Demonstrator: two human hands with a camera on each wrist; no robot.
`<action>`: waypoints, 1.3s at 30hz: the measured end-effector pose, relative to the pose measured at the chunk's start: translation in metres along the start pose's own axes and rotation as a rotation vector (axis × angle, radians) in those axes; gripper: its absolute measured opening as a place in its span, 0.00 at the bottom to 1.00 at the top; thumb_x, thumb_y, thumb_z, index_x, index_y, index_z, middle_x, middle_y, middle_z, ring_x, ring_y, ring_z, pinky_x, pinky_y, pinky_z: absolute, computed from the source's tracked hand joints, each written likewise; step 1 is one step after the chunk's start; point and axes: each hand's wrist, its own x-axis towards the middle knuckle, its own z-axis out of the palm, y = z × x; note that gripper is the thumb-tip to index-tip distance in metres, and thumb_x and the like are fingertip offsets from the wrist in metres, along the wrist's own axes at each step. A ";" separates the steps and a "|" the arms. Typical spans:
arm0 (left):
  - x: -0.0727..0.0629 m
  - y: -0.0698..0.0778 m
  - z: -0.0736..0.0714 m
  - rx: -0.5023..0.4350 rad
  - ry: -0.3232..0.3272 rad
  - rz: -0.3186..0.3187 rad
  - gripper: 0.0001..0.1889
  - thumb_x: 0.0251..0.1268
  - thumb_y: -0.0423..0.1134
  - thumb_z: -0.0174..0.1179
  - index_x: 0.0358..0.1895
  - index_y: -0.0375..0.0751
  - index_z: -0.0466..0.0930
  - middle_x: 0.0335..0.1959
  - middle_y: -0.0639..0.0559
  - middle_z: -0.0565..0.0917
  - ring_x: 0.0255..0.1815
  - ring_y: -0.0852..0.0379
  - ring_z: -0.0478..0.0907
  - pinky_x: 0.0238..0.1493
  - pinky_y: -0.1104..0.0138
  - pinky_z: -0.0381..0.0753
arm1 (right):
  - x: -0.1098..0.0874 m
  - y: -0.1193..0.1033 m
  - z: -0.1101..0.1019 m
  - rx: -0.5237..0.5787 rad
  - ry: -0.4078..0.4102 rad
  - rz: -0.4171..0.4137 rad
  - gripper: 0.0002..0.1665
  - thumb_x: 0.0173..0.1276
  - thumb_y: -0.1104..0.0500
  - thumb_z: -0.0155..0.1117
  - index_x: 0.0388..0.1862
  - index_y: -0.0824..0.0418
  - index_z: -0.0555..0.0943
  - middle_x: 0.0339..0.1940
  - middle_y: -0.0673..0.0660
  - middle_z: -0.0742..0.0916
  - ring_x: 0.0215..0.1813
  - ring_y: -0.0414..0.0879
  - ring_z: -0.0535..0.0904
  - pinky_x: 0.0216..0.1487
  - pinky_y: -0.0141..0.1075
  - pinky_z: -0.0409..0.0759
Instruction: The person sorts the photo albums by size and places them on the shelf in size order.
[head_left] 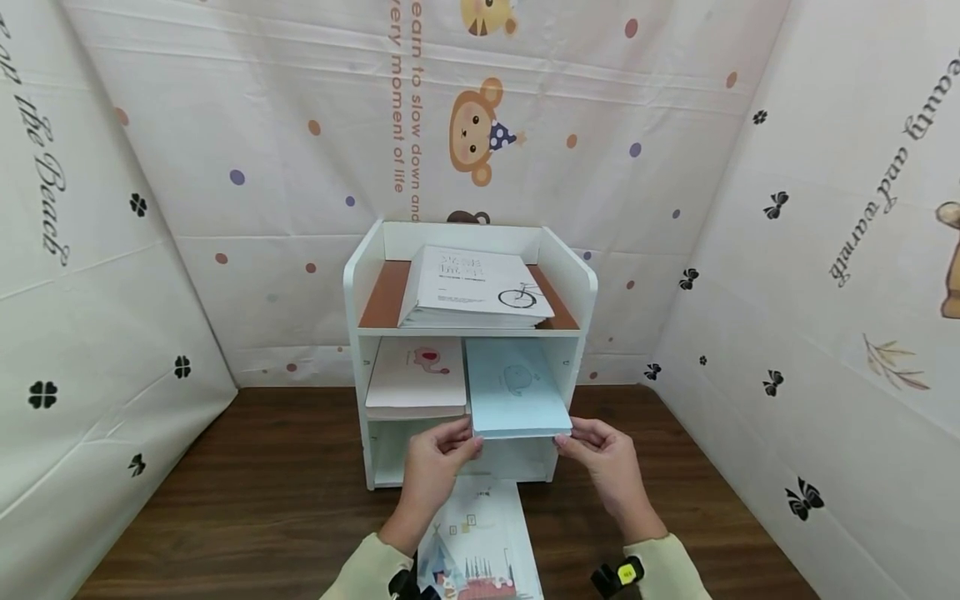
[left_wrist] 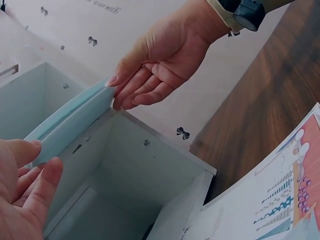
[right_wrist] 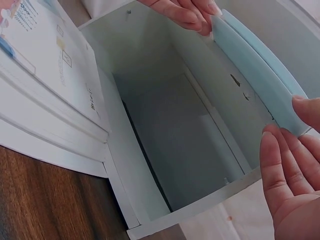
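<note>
Two light blue notebooks (head_left: 517, 387), one on the other, with a small drawing on the cover, lie in the right half of the middle level of a white desk shelf (head_left: 362, 367). Their front end sticks out past the shelf edge. My left hand (head_left: 433, 467) pinches the front left corner between thumb and fingers. At the front right corner, my right hand (head_left: 609, 471) pinches them likewise, thumb (right_wrist: 306, 111) above and fingers below. Beside them on the left lie white notebooks (head_left: 416, 379) with a pink elephant on the cover.
On the shelf's brown top level rests a stack of white books (head_left: 480, 283) with a bicycle drawing. Illustrated white books (head_left: 480, 542) lie on the dark wooden table (head_left: 255, 492) before the bottom compartment (right_wrist: 165, 125). Printed white cloth walls (head_left: 285, 167) surround the table.
</note>
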 end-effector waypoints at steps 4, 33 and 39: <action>0.002 -0.002 0.001 0.004 0.023 0.018 0.19 0.63 0.38 0.72 0.56 0.37 0.86 0.43 0.45 0.90 0.38 0.55 0.90 0.43 0.71 0.88 | 0.001 0.000 0.000 -0.010 -0.003 -0.014 0.26 0.65 0.56 0.76 0.59 0.67 0.83 0.53 0.64 0.90 0.46 0.46 0.91 0.51 0.33 0.87; 0.010 -0.004 0.009 0.079 0.118 0.045 0.12 0.65 0.38 0.71 0.49 0.40 0.89 0.37 0.48 0.91 0.34 0.58 0.89 0.37 0.73 0.88 | 0.011 0.008 0.005 0.072 0.054 -0.017 0.23 0.66 0.58 0.74 0.54 0.71 0.83 0.45 0.58 0.92 0.43 0.44 0.91 0.48 0.35 0.89; 0.010 -0.003 0.010 0.079 0.132 0.033 0.12 0.65 0.39 0.72 0.49 0.42 0.89 0.36 0.48 0.91 0.32 0.57 0.89 0.36 0.72 0.88 | 0.011 0.007 0.006 0.068 0.074 -0.024 0.22 0.65 0.58 0.75 0.53 0.71 0.83 0.42 0.57 0.93 0.41 0.45 0.91 0.47 0.35 0.89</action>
